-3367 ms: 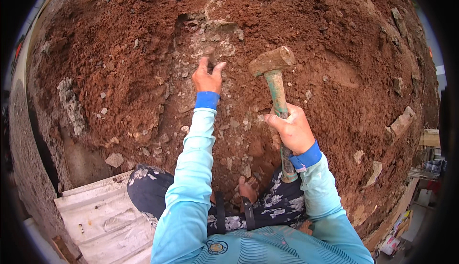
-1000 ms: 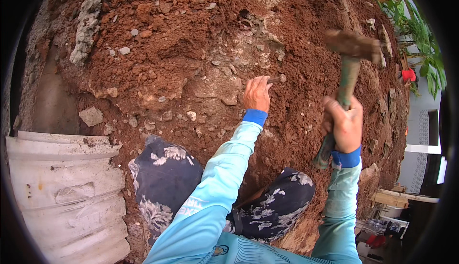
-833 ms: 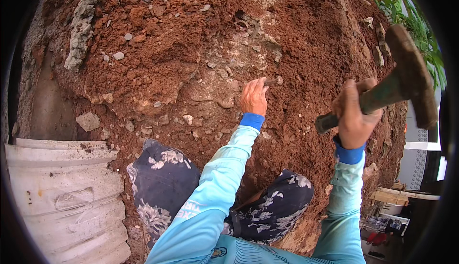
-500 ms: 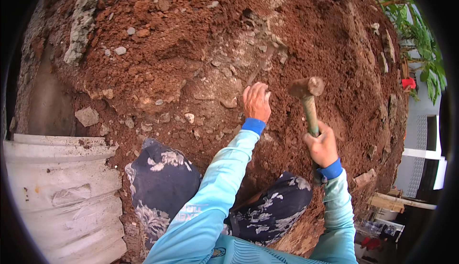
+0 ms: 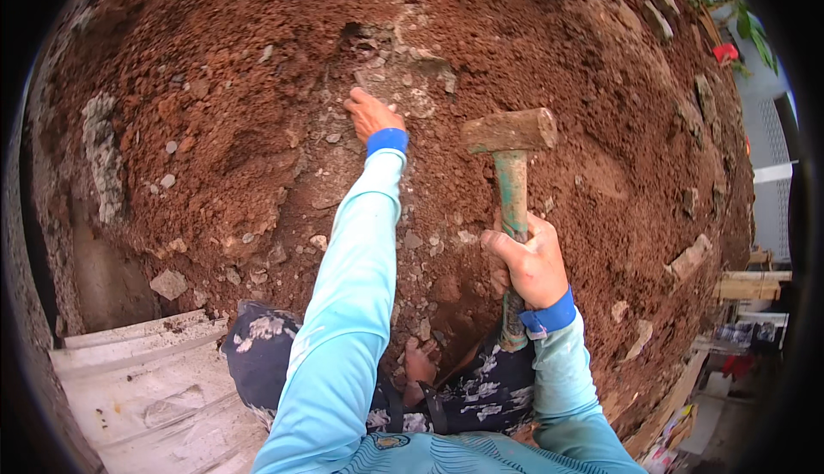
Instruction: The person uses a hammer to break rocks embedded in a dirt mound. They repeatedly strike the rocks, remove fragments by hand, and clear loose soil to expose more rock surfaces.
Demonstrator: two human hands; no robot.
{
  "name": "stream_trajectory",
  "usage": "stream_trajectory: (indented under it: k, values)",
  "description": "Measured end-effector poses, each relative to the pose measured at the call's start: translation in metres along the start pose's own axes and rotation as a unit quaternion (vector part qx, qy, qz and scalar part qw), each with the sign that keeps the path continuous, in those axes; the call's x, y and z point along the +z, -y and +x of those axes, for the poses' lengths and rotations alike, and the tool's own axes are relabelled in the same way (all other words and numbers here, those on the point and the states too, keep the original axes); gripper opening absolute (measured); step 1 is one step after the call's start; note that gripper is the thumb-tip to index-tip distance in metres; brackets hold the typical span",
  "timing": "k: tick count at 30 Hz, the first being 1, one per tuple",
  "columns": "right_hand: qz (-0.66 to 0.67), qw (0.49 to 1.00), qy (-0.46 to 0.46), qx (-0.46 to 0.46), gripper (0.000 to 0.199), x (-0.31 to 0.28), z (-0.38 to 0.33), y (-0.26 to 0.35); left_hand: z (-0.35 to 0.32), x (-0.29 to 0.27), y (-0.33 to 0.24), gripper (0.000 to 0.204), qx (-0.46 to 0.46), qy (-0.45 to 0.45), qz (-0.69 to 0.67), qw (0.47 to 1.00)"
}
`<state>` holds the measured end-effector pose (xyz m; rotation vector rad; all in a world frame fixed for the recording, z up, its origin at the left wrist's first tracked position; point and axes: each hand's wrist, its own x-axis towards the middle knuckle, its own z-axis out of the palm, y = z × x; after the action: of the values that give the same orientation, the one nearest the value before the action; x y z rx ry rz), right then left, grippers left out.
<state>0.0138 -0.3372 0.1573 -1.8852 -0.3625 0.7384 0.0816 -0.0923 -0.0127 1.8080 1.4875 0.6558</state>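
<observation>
Currently: right hand (image 5: pixel 530 261) is wrapped tight around the green, worn handle of a hammer (image 5: pixel 512 184), head up, shaft roughly vertical. Rusty block-shaped hammer head sits above the fist, just off the dirt bank (image 5: pixel 215 88), right of the left hand. Lower end of the handle pokes out below the wrist, over the lap.

Left hand (image 5: pixel 374 114) is stretched out against the bank, fingers pressed into a pale, stony patch (image 5: pixel 403 71) of the soil. Can't tell if it pinches anything (fingertips are hidden in the rubble), so grip state unknown.

Both arms wear light blue sleeves (image 5: pixel 356 268) with darker blue cuffs. Knees in dark patterned trousers (image 5: pixel 257 345) are tucked close to the foot of the bank; one sandalled foot (image 5: pixel 421 362) shows between them.

Bank is red-brown earth studded with small grey stones; a bigger loose stone (image 5: pixel 168 283) lies lower left. White corrugated sheet (image 5: pixel 146 380) sits at the left knee. Stacked timber (image 5: pixel 748 287) at far right.
</observation>
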Motion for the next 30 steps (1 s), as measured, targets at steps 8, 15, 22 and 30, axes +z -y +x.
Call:
stream_trajectory:
  k: [8, 15, 22, 30]
  values:
    - [0.026, 0.999, -0.002, -0.044, 0.012, -0.019, 0.011, -0.015, 0.012, -0.007, 0.019, 0.032, 0.022, 0.049, 0.104, 0.993]
    - [0.06, 0.997, 0.016, -0.05, 0.012, -0.025, 0.02, -0.012, -0.004, -0.008, 0.063, 0.028, 0.104, 0.101, -0.004, 0.989]
    - [0.184, 0.983, 0.022, 0.002, 0.012, -0.025, 0.034, -0.004, -0.008, -0.041, 0.027, 0.026, 0.147, 0.157, -0.107, 0.971]
    - [0.286, 0.957, 0.025, 0.043, 0.011, -0.01, 0.05, 0.006, -0.031, -0.049, -0.011, 0.034, 0.223, 0.064, 0.049, 0.972]
